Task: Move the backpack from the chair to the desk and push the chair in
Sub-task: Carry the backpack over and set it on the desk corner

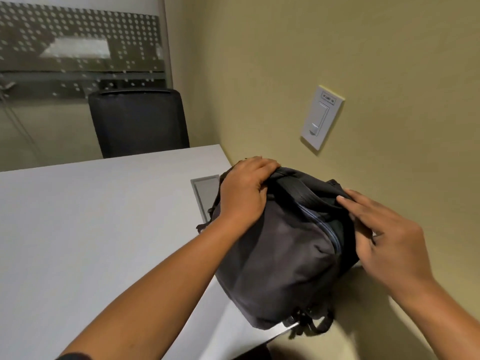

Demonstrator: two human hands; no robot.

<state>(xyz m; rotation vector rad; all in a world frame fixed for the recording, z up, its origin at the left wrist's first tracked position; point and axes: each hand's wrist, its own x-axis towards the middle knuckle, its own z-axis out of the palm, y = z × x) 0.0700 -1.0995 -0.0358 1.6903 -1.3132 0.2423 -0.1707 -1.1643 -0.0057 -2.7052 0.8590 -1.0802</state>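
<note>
A dark grey backpack (280, 255) stands on the right end of the white desk (91, 229), leaning against the yellow wall. My left hand (244, 188) is clasped over its top left corner, fingers curled around the fabric. My right hand (387, 235) rests on the bag's right side with its fingers spread and touching the top edge beside the black carry handle. The bag's lower straps hang over the desk's near right corner. A black chair (137, 123) stands at the far side of the desk; the chair the bag came from is out of view.
A grey cable hatch (204, 190) is set into the desk just left of the bag. A white light switch (322, 118) is on the wall above the bag. A dotted glass partition (78, 48) closes the far side.
</note>
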